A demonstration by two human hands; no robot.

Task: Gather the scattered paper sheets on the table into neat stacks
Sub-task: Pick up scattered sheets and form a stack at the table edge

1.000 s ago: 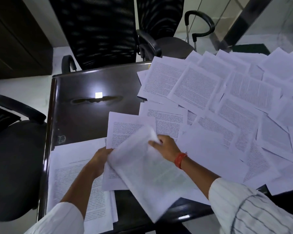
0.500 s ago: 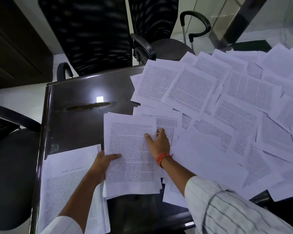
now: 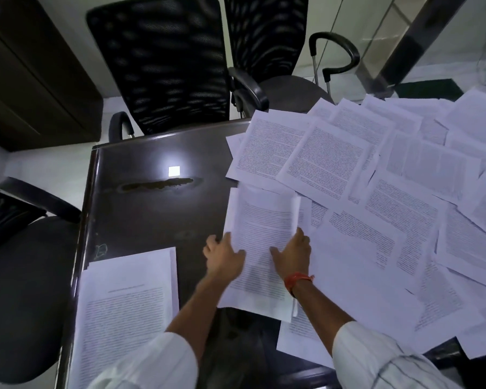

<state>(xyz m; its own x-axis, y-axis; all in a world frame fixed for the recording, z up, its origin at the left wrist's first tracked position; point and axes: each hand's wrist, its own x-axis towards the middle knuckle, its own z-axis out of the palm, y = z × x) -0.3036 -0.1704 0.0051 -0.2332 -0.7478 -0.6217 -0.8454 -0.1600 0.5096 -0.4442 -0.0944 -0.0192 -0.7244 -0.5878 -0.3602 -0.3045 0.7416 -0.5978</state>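
A small bundle of printed sheets (image 3: 261, 228) lies on the dark table (image 3: 152, 214), held at both sides. My left hand (image 3: 225, 255) grips its left edge, thumb on top. My right hand (image 3: 292, 255), with an orange wrist thread, presses on its right side with fingers curled at the edge. A neat stack of sheets (image 3: 127, 313) lies at the near left of the table. Several scattered printed sheets (image 3: 376, 192) cover the right half of the table, overlapping one another.
Two black mesh office chairs (image 3: 163, 60) stand at the table's far side, another chair (image 3: 20, 276) at the left. A long scuff (image 3: 157, 184) and a bright light reflection mark the tabletop. A dark cabinet (image 3: 26, 74) stands at the far left.
The bundle has shifted right and away from the near-left stack. Both hands moved with it, now gripping its two sides; a second ago the right hand was laying a sheet onto it.
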